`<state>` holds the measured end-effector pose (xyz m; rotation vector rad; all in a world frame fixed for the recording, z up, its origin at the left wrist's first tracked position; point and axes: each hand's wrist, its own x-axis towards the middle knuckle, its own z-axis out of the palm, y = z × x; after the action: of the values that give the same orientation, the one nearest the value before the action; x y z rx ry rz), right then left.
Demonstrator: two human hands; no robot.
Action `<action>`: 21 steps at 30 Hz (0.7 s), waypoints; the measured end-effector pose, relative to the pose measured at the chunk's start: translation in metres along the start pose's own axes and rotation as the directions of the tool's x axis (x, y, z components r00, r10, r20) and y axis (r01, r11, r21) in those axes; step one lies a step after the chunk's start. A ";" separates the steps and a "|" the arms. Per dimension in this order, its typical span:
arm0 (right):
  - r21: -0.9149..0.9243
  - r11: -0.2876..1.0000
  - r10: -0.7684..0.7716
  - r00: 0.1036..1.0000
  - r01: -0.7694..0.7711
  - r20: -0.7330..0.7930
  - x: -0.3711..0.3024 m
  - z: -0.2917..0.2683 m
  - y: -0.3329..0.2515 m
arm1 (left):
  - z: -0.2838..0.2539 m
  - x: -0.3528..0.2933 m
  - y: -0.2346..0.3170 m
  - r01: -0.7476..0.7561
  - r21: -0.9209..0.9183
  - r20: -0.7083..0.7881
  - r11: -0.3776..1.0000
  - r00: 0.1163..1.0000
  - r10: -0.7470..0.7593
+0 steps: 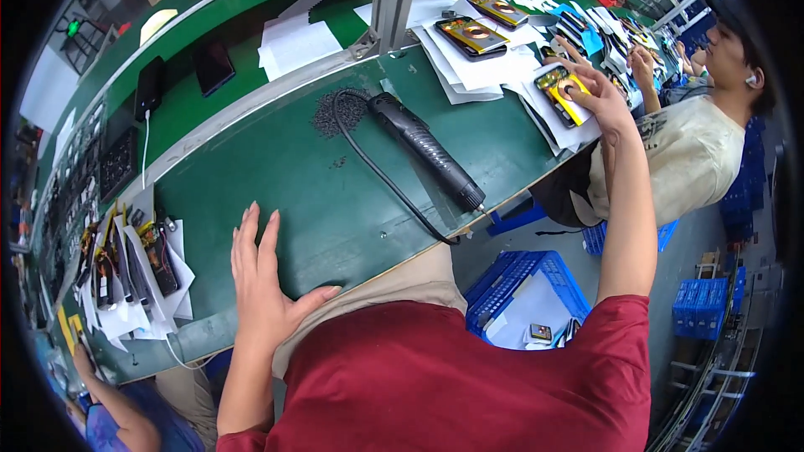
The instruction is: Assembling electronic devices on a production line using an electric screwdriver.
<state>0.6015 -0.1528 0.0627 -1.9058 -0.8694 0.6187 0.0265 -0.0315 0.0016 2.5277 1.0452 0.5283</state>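
Observation:
My left hand (266, 276) lies spread on the green bench top (218, 251) near its front edge, with nothing in it. Stretched out to the right, my right hand (605, 100) grips an open-backed phone (563, 95) with yellow and black insides and a round copper-coloured coil. White sheets of paper (540, 121) lie under that phone. Between my hands rests a black electric screwdriver (427, 151), its bit pointing at the front edge and its cable curving beside it. A heap of tiny black screws (339, 113) sits by its far end.
More open-backed phones (471, 35) lie on paper at the back right. At the left are papers with phone parts between them (138, 264). A dark phone (213, 67) lies beyond the metal rail. A blue crate (536, 285) stands below the bench; co-workers sit on both sides.

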 end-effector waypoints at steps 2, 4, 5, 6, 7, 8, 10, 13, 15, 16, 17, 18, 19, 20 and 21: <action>-0.142 0.963 -0.210 0.966 0.231 0.151 0.032 0.003 0.026 | 0.000 -0.008 -0.005 0.006 -0.002 -0.022 1.000 1.000 -0.006; -0.345 0.900 -0.247 0.964 0.265 0.096 0.046 0.004 0.043 | 0.000 -0.005 -0.007 0.012 -0.042 -0.058 0.999 0.998 -0.014; -0.244 0.855 -0.436 0.888 0.459 0.144 0.049 0.007 0.049 | -0.003 -0.004 -0.005 -0.010 -0.034 -0.056 0.999 0.998 0.008; -0.191 0.794 -0.529 0.810 0.578 0.252 0.042 0.009 0.042 | -0.005 -0.003 -0.008 -0.016 -0.017 -0.059 1.000 0.998 0.015; -0.257 0.784 -0.510 0.823 0.564 0.251 0.039 0.009 0.037 | -0.006 -0.005 -0.008 -0.046 -0.022 -0.091 0.999 0.995 0.044; -0.275 0.778 -0.521 0.825 0.564 0.217 0.033 0.003 0.036 | -0.005 -0.004 -0.010 -0.058 -0.075 -0.101 0.996 0.994 0.050; -0.416 0.725 -0.550 0.825 0.549 0.132 0.014 -0.001 0.018 | 0.009 -0.007 -0.015 -0.104 -0.098 -0.196 0.990 0.977 0.084; -0.539 0.708 -0.562 0.826 0.457 -0.038 -0.039 0.101 -0.040 | 0.012 -0.013 -0.015 -0.125 -0.138 -0.292 0.982 0.953 0.080; -0.149 0.869 -0.419 0.862 0.472 0.285 -0.101 0.222 -0.117 | 0.009 -0.024 -0.017 -0.129 -0.128 -0.360 0.983 0.930 0.075; -0.045 0.927 -0.299 0.809 0.371 0.505 -0.126 0.266 -0.152 | 0.004 -0.033 -0.019 -0.155 -0.133 -0.433 0.979 0.897 0.083; 0.096 0.933 -0.331 0.725 0.346 0.605 -0.145 0.308 -0.172 | -0.011 -0.039 -0.016 -0.199 -0.155 -0.510 0.968 0.855 0.094; 0.171 0.926 -0.359 0.643 0.337 0.677 -0.155 0.345 -0.189 | -0.028 -0.050 -0.019 -0.184 -0.101 -0.590 0.978 0.803 0.090; 0.211 0.928 -0.354 0.555 0.307 0.752 -0.159 0.377 -0.206 | -0.049 -0.064 -0.023 -0.165 -0.050 -0.664 0.985 0.743 0.090; 0.229 0.933 -0.345 0.501 0.279 0.794 -0.158 0.409 -0.220 | -0.071 -0.075 -0.032 -0.096 0.042 -0.735 0.994 0.671 0.096; 0.240 0.934 -0.344 0.492 0.263 0.799 -0.161 0.439 -0.234 | -0.087 -0.087 -0.048 0.027 0.131 -0.777 0.991 0.624 0.086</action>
<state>0.1133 0.0335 0.0843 -1.2356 -1.7127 1.3658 -0.0996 -0.0473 0.0374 2.4183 1.3282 1.7469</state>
